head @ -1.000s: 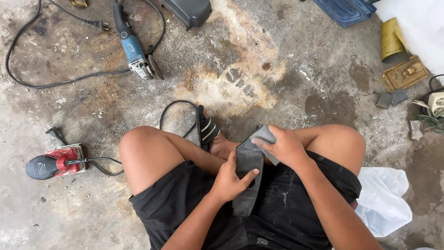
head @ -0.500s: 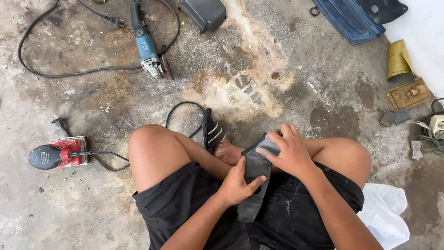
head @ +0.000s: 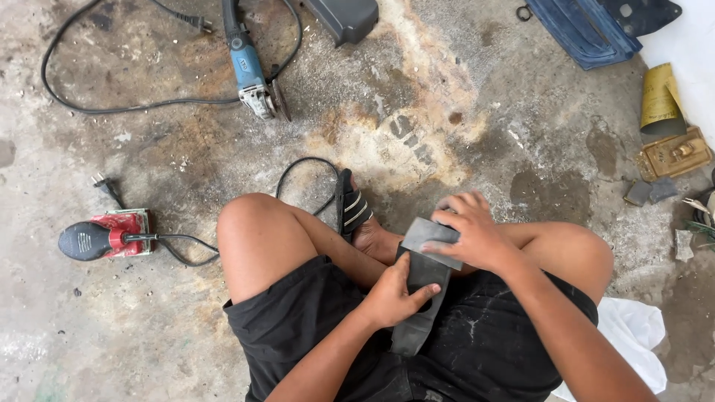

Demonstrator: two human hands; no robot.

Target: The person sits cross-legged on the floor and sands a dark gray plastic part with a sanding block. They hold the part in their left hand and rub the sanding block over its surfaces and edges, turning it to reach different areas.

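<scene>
Head view, looking down on a seated person's lap and a stained concrete floor [head: 462,112]. The left hand [head: 391,298] wraps round the middle of a long dark grey part [head: 421,305] that lies across the black shorts [head: 298,327], thumb pressed on its upper face; the fingers curl beneath and are hidden. The right hand [head: 473,234] lies flat, fingers together, on a grey pad [head: 426,237] pressed to the top end of the part. Whether the pad is a block or a folded sheet cannot be made out, and the part's top end is covered by it. The part's lower end tapers to a dark tip over the shorts; its underside is out of sight.

One foot in a black striped sandal [head: 350,205] shows between the knees; the other foot is hidden. On the floor to the left lies a red and black sander [head: 104,237], its cord running under the raised knee. Farther up lies a blue angle grinder [head: 249,71], its handle cut by the frame edge. A dark housing [head: 346,16] and a blue panel [head: 588,30] are likewise cut off at the top. At right stand a roll of yellow abrasive paper [head: 659,100] and a brass-coloured fitting [head: 674,152]; small objects at the right edge are too cropped to identify. White cloth [head: 633,335] shows beside the thigh.
</scene>
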